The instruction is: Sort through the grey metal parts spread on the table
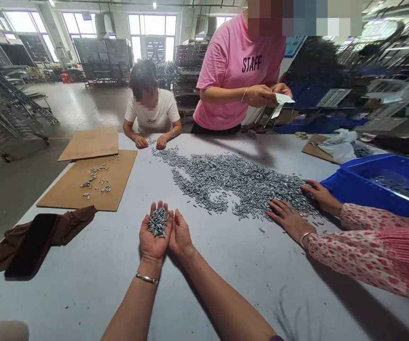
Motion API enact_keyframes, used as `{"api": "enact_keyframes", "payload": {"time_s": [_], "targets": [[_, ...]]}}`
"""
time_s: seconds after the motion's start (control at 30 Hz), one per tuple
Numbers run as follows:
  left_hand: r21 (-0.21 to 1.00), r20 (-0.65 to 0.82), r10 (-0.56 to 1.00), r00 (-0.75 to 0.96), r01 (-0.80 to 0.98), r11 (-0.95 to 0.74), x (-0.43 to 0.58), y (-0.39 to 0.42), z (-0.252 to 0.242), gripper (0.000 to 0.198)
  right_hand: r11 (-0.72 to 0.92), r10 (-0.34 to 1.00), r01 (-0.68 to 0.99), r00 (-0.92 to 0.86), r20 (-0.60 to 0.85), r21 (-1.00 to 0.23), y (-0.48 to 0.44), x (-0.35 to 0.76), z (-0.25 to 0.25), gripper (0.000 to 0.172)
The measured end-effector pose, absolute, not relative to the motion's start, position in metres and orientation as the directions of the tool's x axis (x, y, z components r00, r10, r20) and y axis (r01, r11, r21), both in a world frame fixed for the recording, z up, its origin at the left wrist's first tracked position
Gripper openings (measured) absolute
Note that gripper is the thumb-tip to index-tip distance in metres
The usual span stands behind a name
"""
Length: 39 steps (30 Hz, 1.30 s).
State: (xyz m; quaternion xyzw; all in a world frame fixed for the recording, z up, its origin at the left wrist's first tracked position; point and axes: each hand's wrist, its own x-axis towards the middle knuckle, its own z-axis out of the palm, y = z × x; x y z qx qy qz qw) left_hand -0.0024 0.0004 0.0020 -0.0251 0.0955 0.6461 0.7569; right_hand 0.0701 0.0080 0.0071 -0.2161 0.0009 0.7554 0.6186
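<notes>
Grey, metallic-looking pieces point(158, 222) sit heaped in my left hand point(154, 244), palm up, fingers curled into a shallow cup round them. My right hand point(181, 237) is tucked right alongside, half curled and palm up; I can't make out anything in it. Here's the weak spot: the heap is mounded and the pieces look slick, so a tilt of the left wrist, or the fingers flattening, could send some skidding over the fingertips. That seam between my hands is another leak, if they part. Anything dropped lands on the bench point(204, 284) below, where the smooth top might let it roll. Just beyond my fingers and to the right, the big pile point(222, 175) spreads out; spill that way and these would be lost among the rest. Farther right, a co-worker's hands point(291, 220) rest at the pile's edge, and one hard push from there could slide loose pieces towards me. Off to my left, the cardboard sheet point(66, 192) carries a few scattered pieces; knock it with a forearm and they'd mix or fall. Nearer on that side, the phone point(30, 246) lies on brown cloth point(75, 226), easily dragged along by a snagged fold.
</notes>
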Motion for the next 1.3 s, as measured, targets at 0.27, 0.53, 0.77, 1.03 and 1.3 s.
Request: {"api": "enact_keyframes", "payload": {"time_s": [0.27, 0.53, 0.77, 1.03, 1.3], "targets": [[0.267, -0.215, 0.976, 0.022, -0.960, 0.080, 0.004, 0.002, 0.015, 0.033, -0.251, 0.920, -0.924, -0.135, -0.368, -0.290, 0.008, 0.071, 0.010, 0.031], [0.367, -0.203, 0.979, -0.025, -0.929, 0.053, 0.005, 0.000, 0.021, 0.034, -0.270, 0.920, -0.922, -0.163, -0.356, -0.276, 0.009, 0.070, 0.006, 0.030], [0.420, -0.193, 0.979, -0.068, -0.907, 0.020, 0.001, 0.003, 0.022, 0.033, -0.272, 0.908, -0.946, -0.193, -0.371, -0.175, 0.012, 0.074, 0.004, 0.029], [0.620, -0.106, 0.977, -0.186, -0.781, -0.081, 0.004, 0.003, 0.018, 0.034, -0.293, 0.908, -0.935, -0.207, -0.365, -0.198, 0.013, 0.075, 0.003, 0.030], [0.767, -0.050, 0.963, -0.265, -0.628, -0.133, 0.010, -0.003, 0.025, 0.044, -0.346, 0.907, -0.914, -0.267, -0.326, -0.213, 0.009, 0.067, 0.000, 0.030]]}}
